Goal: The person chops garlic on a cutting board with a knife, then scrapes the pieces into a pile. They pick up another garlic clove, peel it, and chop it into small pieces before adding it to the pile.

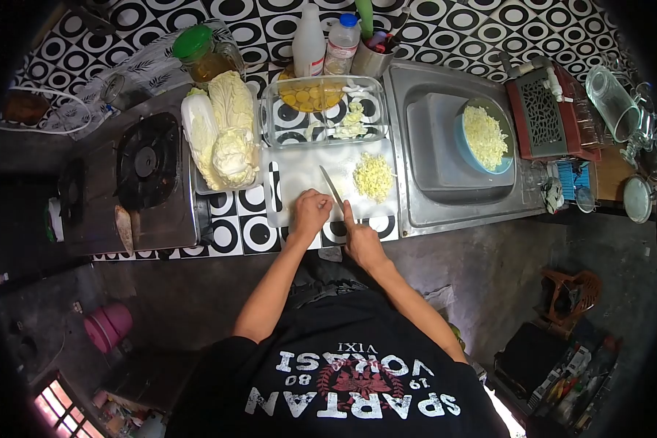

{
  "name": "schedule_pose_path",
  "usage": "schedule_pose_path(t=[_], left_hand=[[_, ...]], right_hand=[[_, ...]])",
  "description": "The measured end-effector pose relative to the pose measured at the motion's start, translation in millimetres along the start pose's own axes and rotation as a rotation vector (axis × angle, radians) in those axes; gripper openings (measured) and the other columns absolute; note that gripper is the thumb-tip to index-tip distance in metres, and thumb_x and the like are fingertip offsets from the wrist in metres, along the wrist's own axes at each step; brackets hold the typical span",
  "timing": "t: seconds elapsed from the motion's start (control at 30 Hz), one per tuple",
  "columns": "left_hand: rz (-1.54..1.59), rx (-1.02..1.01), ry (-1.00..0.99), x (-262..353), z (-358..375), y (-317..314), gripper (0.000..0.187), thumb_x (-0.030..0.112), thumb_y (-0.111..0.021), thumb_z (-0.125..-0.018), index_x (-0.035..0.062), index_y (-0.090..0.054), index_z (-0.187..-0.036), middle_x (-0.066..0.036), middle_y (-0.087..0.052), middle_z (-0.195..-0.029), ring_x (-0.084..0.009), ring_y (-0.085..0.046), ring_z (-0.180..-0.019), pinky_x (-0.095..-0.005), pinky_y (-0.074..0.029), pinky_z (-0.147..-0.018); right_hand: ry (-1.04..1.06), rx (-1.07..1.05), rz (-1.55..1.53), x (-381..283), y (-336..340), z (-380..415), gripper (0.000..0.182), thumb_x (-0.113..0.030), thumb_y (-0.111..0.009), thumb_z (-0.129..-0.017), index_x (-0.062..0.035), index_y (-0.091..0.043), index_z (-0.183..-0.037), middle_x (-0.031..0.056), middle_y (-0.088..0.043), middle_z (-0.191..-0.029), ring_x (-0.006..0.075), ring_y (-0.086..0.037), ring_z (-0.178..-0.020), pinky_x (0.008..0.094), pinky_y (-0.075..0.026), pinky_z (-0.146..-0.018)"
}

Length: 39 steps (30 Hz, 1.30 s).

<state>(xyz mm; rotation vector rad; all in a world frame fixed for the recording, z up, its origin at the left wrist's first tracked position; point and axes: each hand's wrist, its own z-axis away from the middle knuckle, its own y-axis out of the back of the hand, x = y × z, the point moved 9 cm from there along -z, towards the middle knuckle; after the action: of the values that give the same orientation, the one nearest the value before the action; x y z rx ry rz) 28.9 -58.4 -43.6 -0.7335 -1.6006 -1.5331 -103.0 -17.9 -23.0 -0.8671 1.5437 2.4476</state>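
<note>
My right hand [365,244] grips a kitchen knife [331,184], its forefinger stretched along the top and the blade pointing away from me. Beside it, my left hand [312,213] rests on the pale cutting board [292,175] with curled fingers. Whatever lies under those fingertips is too small to make out. A heap of finely chopped pale yellow vegetable [374,177] sits on the board's right side. Behind the board stands a clear divided container [269,113] with some leafy pieces in its right part. To the left, napa cabbages [231,117] fill a tray.
A blue bowl [509,166] of chopped cabbage stands in the steel sink [445,210] at right. On the left is a gas stove [146,164]. A white bottle [309,44], a blue-capped bottle [342,47] and a green-lidded jar [201,55] line the tiled wall.
</note>
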Motion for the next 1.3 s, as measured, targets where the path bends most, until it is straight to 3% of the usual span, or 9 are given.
schedule_pose_path(t=[0.4,0.47,0.67,0.9,1.07,1.17,1.3], left_hand=[[0.010,-0.083,-0.020,-4.1,12.1,-2.7,0.022,0.010,-0.066,-0.070,0.0030,-0.069,-0.091,-0.011,-0.060,-0.079,-0.0272,-0.059,-0.075,-0.0347,-0.048,-0.070],[0.039,-0.078,-0.024,-4.5,16.5,-1.5,0.022,0.010,-0.066,-0.070,0.0029,-0.069,-0.091,-0.012,-0.060,-0.078,-0.0264,-0.059,-0.071,-0.0341,-0.048,-0.067],[0.053,-0.056,-0.021,2.7,22.9,7.3,0.021,0.009,-0.067,-0.070,0.0023,-0.069,-0.090,-0.012,-0.060,-0.076,-0.0258,-0.060,-0.066,-0.0337,-0.049,-0.064],[0.060,-0.060,-0.065,10.1,26.6,17.6,0.024,0.007,-0.068,-0.071,0.0024,-0.068,-0.094,-0.013,-0.061,-0.077,-0.0241,-0.060,-0.063,-0.0315,-0.049,-0.058],[0.069,-0.035,-0.064,11.1,26.3,23.2,0.024,0.008,-0.068,-0.071,0.0024,-0.067,-0.095,-0.013,-0.062,-0.078,-0.0221,-0.059,-0.061,-0.0304,-0.048,-0.058],[0.068,-0.035,-0.048,9.1,27.6,23.1,0.024,0.008,-0.068,-0.071,0.0022,-0.067,-0.094,-0.012,-0.062,-0.078,-0.0219,-0.059,-0.060,-0.0303,-0.048,-0.058],[0.068,-0.050,-0.060,9.9,26.8,20.4,0.024,0.008,-0.068,-0.071,0.0022,-0.067,-0.094,-0.012,-0.061,-0.077,-0.0220,-0.059,-0.060,-0.0303,-0.048,-0.058]], right_hand=[[0.029,0.049,0.019,-1.5,0.5,0.8,0.088,0.004,-0.057,-0.067,-0.0075,-0.013,-0.143,0.0250,-0.059,-0.075,0.0413,-0.059,-0.066,0.0476,-0.048,-0.063],[-0.039,-0.097,0.035,-3.7,0.4,0.7,0.097,0.002,-0.062,-0.065,-0.0100,-0.007,-0.144,0.0264,-0.059,-0.081,0.0425,-0.061,-0.074,0.0484,-0.050,-0.067],[-0.025,-0.027,0.113,15.6,-29.4,3.9,0.095,0.000,-0.062,-0.067,-0.0091,-0.007,-0.144,0.0263,-0.060,-0.082,0.0426,-0.061,-0.073,0.0488,-0.049,-0.067],[-0.002,-0.064,0.001,1.9,6.0,-4.7,0.089,0.001,-0.061,-0.065,-0.0051,-0.016,-0.142,0.0241,-0.061,-0.072,0.0407,-0.061,-0.070,0.0477,-0.049,-0.066],[0.003,-0.048,-0.048,-1.7,-2.8,2.7,0.090,0.001,-0.061,-0.065,-0.0040,-0.015,-0.142,0.0232,-0.061,-0.072,0.0400,-0.061,-0.070,0.0467,-0.049,-0.067],[-0.009,-0.039,-0.116,-3.6,-9.2,5.7,0.090,0.002,-0.060,-0.066,-0.0067,-0.014,-0.143,0.0233,-0.060,-0.073,0.0406,-0.060,-0.069,0.0473,-0.049,-0.066],[-0.038,-0.021,0.033,4.7,-19.0,3.8,0.089,0.001,-0.060,-0.068,-0.0113,-0.014,-0.144,0.0232,-0.059,-0.074,0.0419,-0.060,-0.069,0.0484,-0.049,-0.066]])
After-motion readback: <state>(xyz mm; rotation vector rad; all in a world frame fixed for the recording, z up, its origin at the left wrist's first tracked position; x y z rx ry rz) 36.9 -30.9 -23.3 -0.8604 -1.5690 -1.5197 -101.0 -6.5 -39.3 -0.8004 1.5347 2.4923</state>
